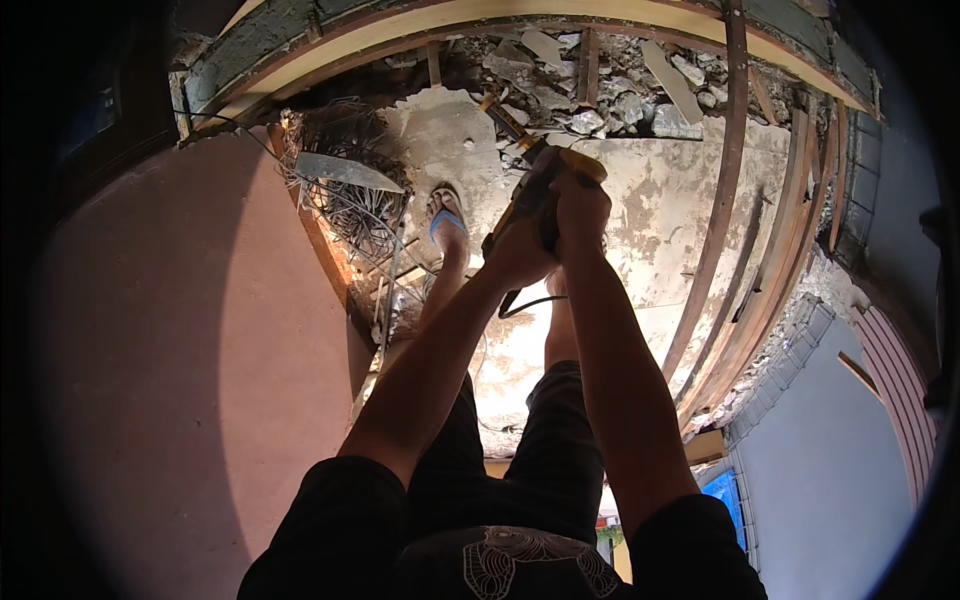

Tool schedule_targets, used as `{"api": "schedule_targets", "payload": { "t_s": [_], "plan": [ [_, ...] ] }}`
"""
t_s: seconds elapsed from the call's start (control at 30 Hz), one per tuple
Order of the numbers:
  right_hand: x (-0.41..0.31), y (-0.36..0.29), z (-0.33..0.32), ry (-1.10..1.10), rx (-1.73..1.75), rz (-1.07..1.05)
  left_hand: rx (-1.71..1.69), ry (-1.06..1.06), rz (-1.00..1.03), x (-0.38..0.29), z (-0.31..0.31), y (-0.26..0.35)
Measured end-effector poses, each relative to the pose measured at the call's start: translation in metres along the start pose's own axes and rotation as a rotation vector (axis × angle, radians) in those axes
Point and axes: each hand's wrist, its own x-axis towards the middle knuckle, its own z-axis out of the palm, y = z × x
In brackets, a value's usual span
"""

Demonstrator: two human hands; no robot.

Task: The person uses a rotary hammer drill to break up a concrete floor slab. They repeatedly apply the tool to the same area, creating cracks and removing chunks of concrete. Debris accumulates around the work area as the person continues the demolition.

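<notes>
Both of my hands are on a corded black-and-yellow power tool (529, 184), held out in front of me above the floor. My left hand (525, 247) is closed around its lower left part. Higher up and to the right, my right hand (585, 210) grips its rear beside a yellow section. The narrow front end points up and left, towards broken rubble (589, 120); shadow hides its exact tip. A black cord (532, 301) hangs under the tool. Much of the grip is covered by my hands.
Tangled wire (345, 187) with a flat shard on it lies left of my sandalled foot (448, 214). Long timber strips (720, 225) run along the right. A pink wall (225, 300) rises at left. Beyond the rubble crosses a curved-looking beam (450, 22). The floor slab (652, 195) is stained.
</notes>
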Motion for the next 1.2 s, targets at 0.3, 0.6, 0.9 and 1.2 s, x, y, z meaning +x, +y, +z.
{"api": "schedule_targets", "payload": {
  "t_s": [0.3, 0.6, 0.9, 1.2],
  "plan": [
    [-0.044, 0.077, -0.058, -0.142, 0.415, 0.173, 0.173, 0.054, -0.090, -0.070, 0.070, -0.001],
    [-0.153, -0.002, -0.102, -0.205, 0.349, 0.077, 0.057, 0.152, 0.004, -0.142, 0.040, 0.106],
    [-0.171, 0.038, -0.114, -0.235, 0.130, 0.057, 0.059, 0.025, -0.160, -0.176, 0.050, 0.097],
    [-0.178, 0.075, -0.108, -0.202, 0.094, -0.006, 0.058, 0.064, -0.172, -0.201, 0.077, 0.051]
  ]
}}
